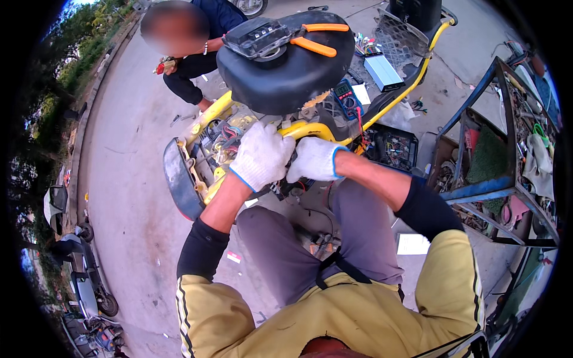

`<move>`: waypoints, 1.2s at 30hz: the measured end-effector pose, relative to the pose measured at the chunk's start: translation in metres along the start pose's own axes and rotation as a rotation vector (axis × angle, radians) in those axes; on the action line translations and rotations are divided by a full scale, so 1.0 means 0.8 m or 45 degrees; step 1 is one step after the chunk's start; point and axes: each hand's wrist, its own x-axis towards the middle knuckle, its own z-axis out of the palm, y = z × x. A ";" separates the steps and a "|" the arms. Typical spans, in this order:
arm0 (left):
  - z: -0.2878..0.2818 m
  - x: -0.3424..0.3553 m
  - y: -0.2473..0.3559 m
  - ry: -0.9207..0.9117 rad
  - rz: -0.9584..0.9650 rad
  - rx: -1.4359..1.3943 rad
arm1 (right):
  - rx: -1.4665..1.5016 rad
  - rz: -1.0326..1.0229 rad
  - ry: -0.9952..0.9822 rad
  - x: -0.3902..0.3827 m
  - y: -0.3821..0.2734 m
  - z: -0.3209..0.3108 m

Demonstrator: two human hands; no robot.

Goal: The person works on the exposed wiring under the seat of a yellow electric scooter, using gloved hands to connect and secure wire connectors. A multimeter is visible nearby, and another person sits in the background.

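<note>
Nearest my view: the wearer's yellow shirt (358, 316), grey trousers (262, 247) beyond it. Landmark: the black seat (286, 83). Both gloved hands meet on its near side, left hand (261, 156) and right hand (316, 160) close together, fingers curled inward. What they pinch, if anything, is hidden; I cannot tell. The wiring (227, 132) lies in the opened scooter body (181, 179), off the seat's near left side, just beyond and left of the left hand, the nearer one. I judge that offset the relation that counts. Strands tangle; I read no single long axis. A yellow frame tube (307, 129) curves along the seat's near edge. Grey concrete ground (128, 179) spreads left of the seat, where a co-worker (200, 67) crouches; right of it, a silver box (384, 71), then a blue metal rack (477, 194).
</note>
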 end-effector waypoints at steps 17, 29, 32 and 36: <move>0.001 0.004 0.012 0.052 -0.068 0.059 | -0.108 0.134 0.068 -0.009 -0.006 -0.010; 0.003 0.011 0.005 0.027 -0.108 -0.018 | -0.032 0.048 0.027 0.008 0.014 -0.006; 0.000 0.005 0.011 -0.042 -0.130 -0.031 | -0.112 0.137 0.095 -0.009 -0.006 0.000; -0.006 0.002 0.002 0.051 0.054 -0.086 | 0.021 0.083 -0.023 -0.003 0.010 -0.006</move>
